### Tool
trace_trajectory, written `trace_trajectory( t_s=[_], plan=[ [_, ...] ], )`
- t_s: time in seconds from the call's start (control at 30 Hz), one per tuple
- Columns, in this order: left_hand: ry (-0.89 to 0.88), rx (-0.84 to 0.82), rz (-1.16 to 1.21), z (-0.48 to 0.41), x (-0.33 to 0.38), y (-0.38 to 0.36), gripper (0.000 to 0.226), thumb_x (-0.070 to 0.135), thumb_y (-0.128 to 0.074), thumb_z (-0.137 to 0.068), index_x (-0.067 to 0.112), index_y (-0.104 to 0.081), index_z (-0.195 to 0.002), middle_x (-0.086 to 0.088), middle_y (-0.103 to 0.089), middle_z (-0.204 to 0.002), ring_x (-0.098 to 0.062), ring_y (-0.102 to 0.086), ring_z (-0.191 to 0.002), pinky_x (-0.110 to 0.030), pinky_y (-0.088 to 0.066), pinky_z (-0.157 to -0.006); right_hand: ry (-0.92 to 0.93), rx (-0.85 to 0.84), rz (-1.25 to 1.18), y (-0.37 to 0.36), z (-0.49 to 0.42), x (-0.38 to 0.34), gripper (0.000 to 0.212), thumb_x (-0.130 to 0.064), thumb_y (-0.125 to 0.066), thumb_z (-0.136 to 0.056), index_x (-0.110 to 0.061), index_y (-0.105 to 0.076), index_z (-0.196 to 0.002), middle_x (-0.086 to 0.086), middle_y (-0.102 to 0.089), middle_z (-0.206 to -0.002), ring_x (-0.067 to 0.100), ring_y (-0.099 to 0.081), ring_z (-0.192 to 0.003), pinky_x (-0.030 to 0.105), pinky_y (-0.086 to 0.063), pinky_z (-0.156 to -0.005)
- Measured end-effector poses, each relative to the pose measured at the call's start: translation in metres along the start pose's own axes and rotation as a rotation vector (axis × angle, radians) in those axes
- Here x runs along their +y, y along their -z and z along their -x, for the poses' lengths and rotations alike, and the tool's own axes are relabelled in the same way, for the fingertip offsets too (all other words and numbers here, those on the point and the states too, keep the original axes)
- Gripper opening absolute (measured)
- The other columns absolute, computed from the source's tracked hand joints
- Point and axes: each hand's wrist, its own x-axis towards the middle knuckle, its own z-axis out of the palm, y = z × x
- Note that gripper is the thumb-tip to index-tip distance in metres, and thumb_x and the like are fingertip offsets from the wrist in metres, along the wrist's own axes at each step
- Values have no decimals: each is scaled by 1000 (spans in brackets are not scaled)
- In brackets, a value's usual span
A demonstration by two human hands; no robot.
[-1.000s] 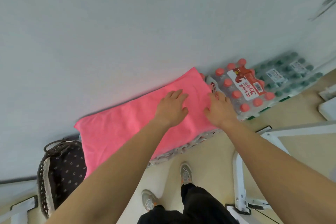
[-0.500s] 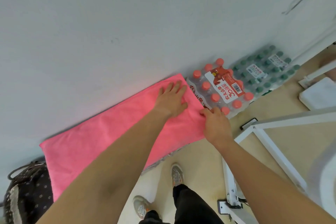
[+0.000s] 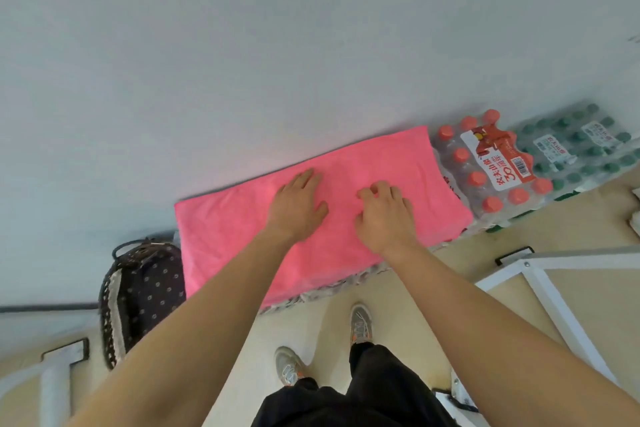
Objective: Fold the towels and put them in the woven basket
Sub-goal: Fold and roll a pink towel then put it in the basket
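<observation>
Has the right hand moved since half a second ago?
Yes. The right hand has gone left, away from the red-capped bottle pack, onto the middle of the pink towel.

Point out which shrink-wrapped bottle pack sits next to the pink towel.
The shrink-wrapped pack of red-capped bottles; the green-capped pack lies beyond it, farther right.

The towel is a bright, plain pink against a pale grey-white wall. To its left, the basket is dark brown, dotted with small pale rings, with a cream trim. To the right one bottle pack has red-orange caps and a red-and-white label; the far pack has green caps. The floor is beige, the near trousers black, and the shoes grey with orange.
</observation>
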Motion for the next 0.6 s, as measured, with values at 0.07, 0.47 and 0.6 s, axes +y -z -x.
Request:
trace_trajectory(
  t_s=[0.07, 0.47, 0.6],
  plan=[
    [121, 47, 27, 34, -44, 10, 66, 33, -57, -91, 15, -34, -150, -9, -32, -157, -26, -34, -142, -41, -31, -114, 103, -40, -6, -11, 5, -45, 42, -25, -54, -86, -19, -56, -127, 8, -47, -128, 31, -45, -117, 42, -40, -94],
    [569, 196, 323, 134, -196, 28, 47, 22, -52, -91, 8, -46, -136, -17, -49, -133, -36, -57, -110, -42, -47, -91, 382, -151, -11, -84, 68, -217, 37, -22, -54, -81, -19, -61, -117, 7, -53, -115, 30, -49, -109, 43, -44, -91],
    [682, 163, 643, 130, -209, 27, 50, 27, -54, -94, 9, -41, -139, -9, -62, -116, -28, -59, -109, -30, -43, -84, 412, -151, -27, -103, 89, -243, 32, -25, -52, -88, -22, -62, -118, 5, -53, -112, 28, -51, -105, 40, -44, -89]
  ],
)
